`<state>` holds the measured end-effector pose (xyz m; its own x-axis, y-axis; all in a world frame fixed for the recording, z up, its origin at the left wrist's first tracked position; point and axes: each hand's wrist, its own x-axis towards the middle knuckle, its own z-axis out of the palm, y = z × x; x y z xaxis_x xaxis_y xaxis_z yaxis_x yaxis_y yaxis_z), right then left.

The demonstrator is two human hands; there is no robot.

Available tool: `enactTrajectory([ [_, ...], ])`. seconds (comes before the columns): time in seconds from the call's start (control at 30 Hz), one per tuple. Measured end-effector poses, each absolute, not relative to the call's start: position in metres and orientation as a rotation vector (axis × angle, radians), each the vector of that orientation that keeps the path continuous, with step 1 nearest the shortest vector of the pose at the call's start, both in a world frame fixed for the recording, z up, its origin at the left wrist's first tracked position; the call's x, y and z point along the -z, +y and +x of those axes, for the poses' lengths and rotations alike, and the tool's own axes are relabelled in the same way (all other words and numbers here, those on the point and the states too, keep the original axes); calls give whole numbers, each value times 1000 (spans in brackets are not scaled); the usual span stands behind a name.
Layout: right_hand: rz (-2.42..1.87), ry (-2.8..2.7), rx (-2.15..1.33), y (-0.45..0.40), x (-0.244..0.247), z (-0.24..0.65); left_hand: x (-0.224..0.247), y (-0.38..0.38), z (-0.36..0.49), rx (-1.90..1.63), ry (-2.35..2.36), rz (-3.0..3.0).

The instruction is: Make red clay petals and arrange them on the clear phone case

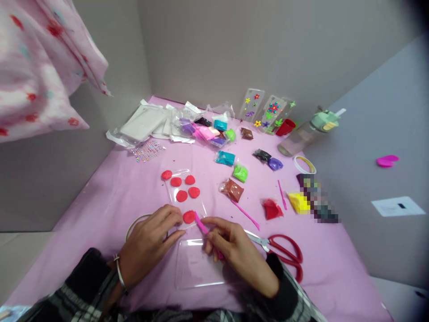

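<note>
The pink cloth-covered table carries everything here, and at its six o'clock edge lies a clear plastic phone case, bare of decoration, just under both hands. Above it, toward twelve o'clock, a second clear plastic phone case holds flat red clay discs, with the nearest red clay disc at its lower end. The left hand rests at about eight o'clock of that disc, fingers loosely extended, their tips steadying the case edge and holding nothing. The right hand, at about four o'clock of the disc, pinches a slim pink plastic modelling tool whose tip touches or nearly touches the disc; which of the two cannot be told. Too much pressure could gouge or tear the soft disc, or slide it off its spot, and if the left fingertips ease up, the light case would likely skid on the cloth. The red-handled steel scissors lie just beside the right wrist at three o'clock; a sweep of the sleeve might catch them. A spare pink plastic tool and the red clay packet sit near, at two o'clock, and could be nudged too.
</note>
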<state>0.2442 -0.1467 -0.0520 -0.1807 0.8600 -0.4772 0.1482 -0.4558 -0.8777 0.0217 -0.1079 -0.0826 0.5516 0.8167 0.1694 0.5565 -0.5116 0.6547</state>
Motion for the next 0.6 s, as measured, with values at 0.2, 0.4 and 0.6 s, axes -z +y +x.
enactTrajectory([
  [0.2, -1548, -1182, -1693, -146, 52, 245, 83, -108, 22, -638, 1112, 2252],
  [0.4, -1784, -1542, -1291, -161, 51, 240, 84, -107, 23, -642, 1093, 2269],
  [0.6, -1835, -1693, -1176, -160, 40, 232, 82, -106, 23, -645, 1067, 2314],
])
